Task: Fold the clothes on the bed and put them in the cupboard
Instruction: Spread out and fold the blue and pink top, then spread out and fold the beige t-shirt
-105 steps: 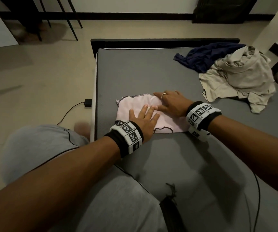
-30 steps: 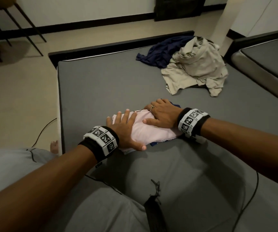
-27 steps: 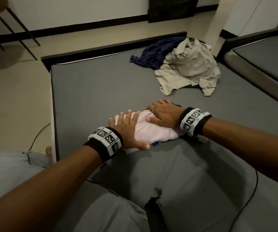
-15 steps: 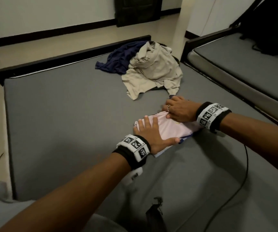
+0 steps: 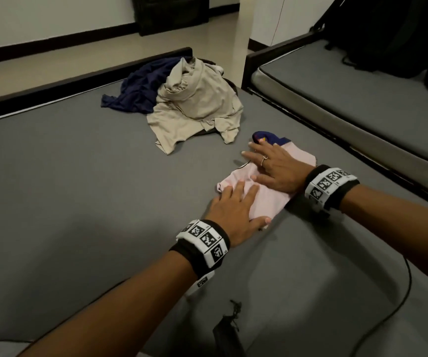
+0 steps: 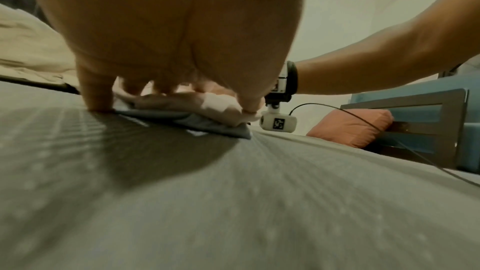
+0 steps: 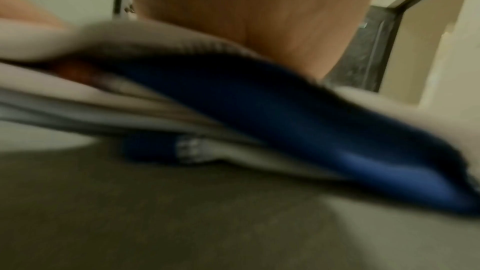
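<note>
Pressing flat on the folded pink garment [image 5: 267,199] with both hands, on the grey mattress [image 5: 79,202] toward its right side. Left hand [image 5: 236,215] lying open, fingers straight and spread over the near end of the garment, thumb along its near edge, little finger touching the mattress just beside the cloth in the left wrist view [image 6: 98,93]. Right hand [image 5: 277,166] lying open too, fingers stretched across the far end, gripping nothing. Showing a dark blue part [image 5: 264,136] at the far tip of the garment, just past the right fingertips; showing blue layers [image 7: 285,120] also under the palm in the blurred right wrist view. Lying crumpled farther up the mattress, near but apart from the pink garment: a beige garment [image 5: 197,109], partly covering a navy garment [image 5: 138,91] at its left. Standing close along the right: a second bed [image 5: 349,81], with a dark bag [image 5: 388,34] on it. Trailing across the near right of the mattress: a thin black cable [image 5: 388,315]. Resting by the far bed frame in the left wrist view: an orange cushion [image 6: 350,126].
</note>
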Tool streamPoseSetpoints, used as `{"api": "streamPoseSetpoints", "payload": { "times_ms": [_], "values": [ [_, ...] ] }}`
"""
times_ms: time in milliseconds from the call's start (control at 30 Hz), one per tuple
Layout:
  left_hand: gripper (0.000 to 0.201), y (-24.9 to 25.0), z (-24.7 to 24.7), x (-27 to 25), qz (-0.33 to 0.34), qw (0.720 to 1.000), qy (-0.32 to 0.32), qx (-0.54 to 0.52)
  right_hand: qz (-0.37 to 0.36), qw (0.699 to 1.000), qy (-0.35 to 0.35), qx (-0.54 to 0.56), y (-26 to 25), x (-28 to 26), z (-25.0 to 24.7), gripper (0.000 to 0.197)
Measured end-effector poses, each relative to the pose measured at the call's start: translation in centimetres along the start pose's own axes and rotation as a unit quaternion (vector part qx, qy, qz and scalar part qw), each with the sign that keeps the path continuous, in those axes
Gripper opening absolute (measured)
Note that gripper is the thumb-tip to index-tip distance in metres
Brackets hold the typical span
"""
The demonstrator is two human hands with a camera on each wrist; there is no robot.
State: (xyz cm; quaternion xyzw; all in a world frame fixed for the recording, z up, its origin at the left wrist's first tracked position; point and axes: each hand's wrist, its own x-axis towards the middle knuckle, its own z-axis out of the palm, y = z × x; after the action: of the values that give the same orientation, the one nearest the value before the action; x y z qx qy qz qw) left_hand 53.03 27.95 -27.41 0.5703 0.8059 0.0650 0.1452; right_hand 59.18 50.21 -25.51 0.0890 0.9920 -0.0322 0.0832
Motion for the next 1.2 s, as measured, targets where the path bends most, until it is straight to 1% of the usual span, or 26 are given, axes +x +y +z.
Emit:
{"api": "streamPoseSetpoints", "payload": {
  "times_ms": [33, 100, 133, 167, 233, 300, 367, 433, 500, 600, 700, 800, 867, 933, 1000, 1033, 1100, 1200],
  "values": [
    [0.08, -0.2, 0.0, -0.3, -0.005, 0.999, 0.03, 0.016, -0.016, 1.0, -0.016, 0.004, -0.3, -0.3, 0.4, 0.074],
    [0.078, -0.4, -0.1, -0.4, -0.043, 0.995, 0.086, 0.037, -0.041, 0.998, -0.053, 0.001, -0.3, -1.0, 0.9, 0.084],
    [0.081, -0.5, -0.1, -0.3, -0.069, 0.992, 0.104, 0.034, -0.04, 0.997, -0.068, 0.005, -0.2, -1.2, 0.7, 0.088],
    [0.085, -0.7, -0.2, -0.2, -0.09, 0.99, 0.107, 0.025, -0.03, 0.996, -0.078, 0.011, -0.1, -1.3, 0.4, 0.088],
    [0.091, -1.3, 0.2, 0.2, -0.112, 0.992, 0.065, 0.007, -0.009, 0.997, -0.078, 0.015, -0.1, -1.2, 0.2, 0.084],
    [0.097, -1.8, 0.3, 0.3, -0.117, 0.993, 0.021, -0.009, -0.002, 0.998, -0.057, 0.006, -0.6, -1.0, 0.5, 0.088],
    [0.098, -2.0, -0.1, 0.3, -0.113, 0.993, 0.021, -0.001, -0.024, 0.999, -0.042, -0.018, -1.3, -0.8, 1.2, 0.091],
    [0.094, -1.8, -0.7, 0.3, -0.102, 0.994, 0.028, 0.009, -0.047, 0.997, -0.049, -0.044, -1.6, -0.5, 1.5, 0.091],
    [0.089, -1.6, -1.3, 0.3, -0.089, 0.996, 0.029, 0.004, -0.058, 0.997, -0.045, -0.029, -1.4, -0.5, 0.9, 0.086],
    [0.081, -1.0, -1.8, 0.2, -0.062, 0.998, 0.006, -0.025, -0.076, 0.996, -0.029, -0.021, -0.4, -0.7, -0.4, 0.071],
    [0.07, -0.6, -2.1, 0.2, -0.046, 0.998, -0.011, -0.041, -0.081, 0.996, -0.046, -0.013, 0.2, -1.4, -1.1, 0.071],
    [0.058, -0.7, -2.2, 0.1, -0.077, 0.996, 0.025, -0.028, -0.071, 0.997, -0.038, -0.004, -0.2, -2.1, -0.9, 0.077],
    [0.054, -1.3, -2.0, -0.2, -0.1, 0.994, 0.052, -0.002, -0.058, 0.997, -0.04, -0.006, -0.9, -1.9, -0.9, 0.079],
    [0.056, -2.1, -2.0, -0.6, -0.114, 0.991, 0.061, 0.029, -0.044, 0.997, -0.058, -0.02, -1.7, -1.3, -1.5, 0.082],
    [0.061, -3.1, -2.3, -0.8, -0.132, 0.989, 0.049, 0.047, -0.021, 0.997, -0.07, -0.03, -2.8, -0.1, -2.7, 0.085],
    [0.064, -3.8, -2.7, -0.9, -0.143, 0.988, 0.042, 0.044, -0.011, 0.997, -0.065, -0.032, -3.4, 0.8, -3.4, 0.086],
    [0.064, -5.5, -3.7, -1.1, -0.168, 0.985, 0.033, 0.022, 0.003, 0.999, -0.04, -0.031, -4.6, 3.0, -4.7, 0.081],
    [0.058, -8.7, -5.1, -1.7, -0.211, 0.977, 0.024, 0.002, 0.004, 0.999, 0.008, -0.04, -5.6, 6.6, -6.4, 0.058]
  ]
}}
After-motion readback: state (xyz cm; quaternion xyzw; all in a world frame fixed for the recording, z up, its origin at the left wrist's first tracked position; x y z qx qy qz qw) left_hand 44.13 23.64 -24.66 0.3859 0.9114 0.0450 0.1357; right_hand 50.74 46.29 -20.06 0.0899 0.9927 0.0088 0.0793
